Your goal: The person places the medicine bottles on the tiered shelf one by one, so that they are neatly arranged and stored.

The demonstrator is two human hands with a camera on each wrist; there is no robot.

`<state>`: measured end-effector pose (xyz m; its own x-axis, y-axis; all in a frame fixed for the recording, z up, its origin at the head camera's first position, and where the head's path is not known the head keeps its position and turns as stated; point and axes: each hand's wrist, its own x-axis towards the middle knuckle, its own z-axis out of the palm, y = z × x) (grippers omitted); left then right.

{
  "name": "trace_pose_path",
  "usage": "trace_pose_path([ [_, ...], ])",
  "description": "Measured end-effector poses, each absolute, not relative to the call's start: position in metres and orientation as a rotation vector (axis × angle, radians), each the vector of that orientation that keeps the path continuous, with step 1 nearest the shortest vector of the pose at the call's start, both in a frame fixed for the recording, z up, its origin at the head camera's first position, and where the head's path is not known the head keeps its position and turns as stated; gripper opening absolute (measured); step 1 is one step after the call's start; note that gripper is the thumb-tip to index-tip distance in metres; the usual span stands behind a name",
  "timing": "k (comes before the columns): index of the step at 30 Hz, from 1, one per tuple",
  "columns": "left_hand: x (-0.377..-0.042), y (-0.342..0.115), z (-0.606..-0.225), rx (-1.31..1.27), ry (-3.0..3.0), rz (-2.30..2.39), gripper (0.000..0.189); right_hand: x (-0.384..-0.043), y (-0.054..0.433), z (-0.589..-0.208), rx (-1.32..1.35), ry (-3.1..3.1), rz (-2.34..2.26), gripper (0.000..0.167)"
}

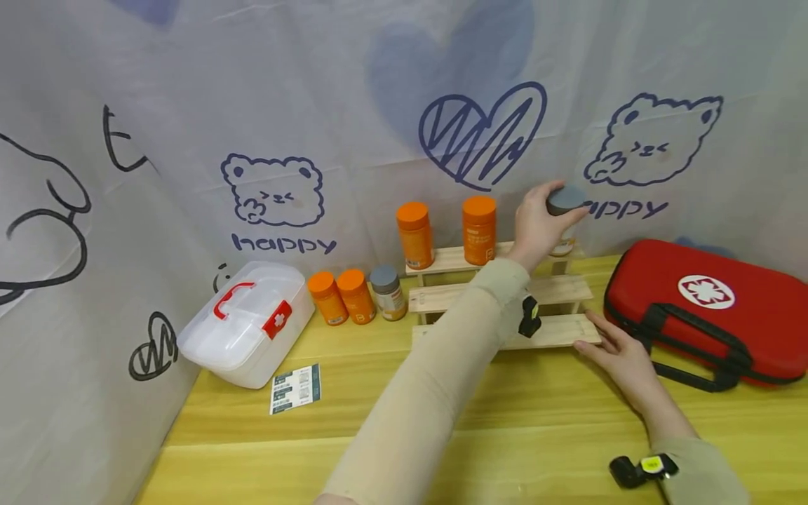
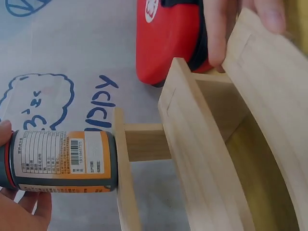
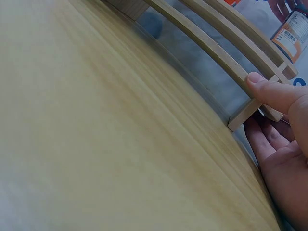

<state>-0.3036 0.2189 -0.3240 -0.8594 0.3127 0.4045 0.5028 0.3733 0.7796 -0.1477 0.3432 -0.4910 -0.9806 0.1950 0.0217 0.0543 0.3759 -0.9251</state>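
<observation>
Left hand (image 1: 536, 228) fingers grasp grey-capped bottle (image 2: 65, 161) at top right corner of wooden rack (image 1: 558, 288), right hand (image 1: 625, 361) fingers clamp right end of its lowest step (image 1: 558, 332).

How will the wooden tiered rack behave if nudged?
The wooden tiered rack looks stiff, being plank-built. Its open gaps suggest it's fairly light for its size. A hard nudge might topple the two tall orange bottles standing on top.

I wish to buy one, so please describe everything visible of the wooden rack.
The pale wooden rack has three stepped planks on supports. It stands upright beside the red case. Its top plank bears two orange bottles; a grey-capped bottle in the left hand seemingly touches its right end. The right hand grips the lowest plank.
</observation>
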Motion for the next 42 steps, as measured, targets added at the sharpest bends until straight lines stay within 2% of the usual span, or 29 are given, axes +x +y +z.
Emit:
trace_pose_path([
  [12,-0.305,0.217,-0.325,-0.746,-2.515,-1.401,0.066,-0.147,0.345,-0.492,-0.213,-2.503,1.68,0.079],
  [30,-0.244,0.121,-0.348,-1.158,-2.338,-1.342,0.061,-0.146,0.34,-0.487,-0.245,-2.55,1.642,0.08],
  [35,-0.236,0.078,-0.355,-1.076,-2.302,-1.452,0.059,-0.146,0.34,-0.487,-0.241,-2.55,1.638,0.079],
  [42,-0.24,0.019,-0.373,-0.746,-2.199,-1.545,0.053,-0.145,0.342,-0.486,-0.254,-2.58,1.61,0.079],
])
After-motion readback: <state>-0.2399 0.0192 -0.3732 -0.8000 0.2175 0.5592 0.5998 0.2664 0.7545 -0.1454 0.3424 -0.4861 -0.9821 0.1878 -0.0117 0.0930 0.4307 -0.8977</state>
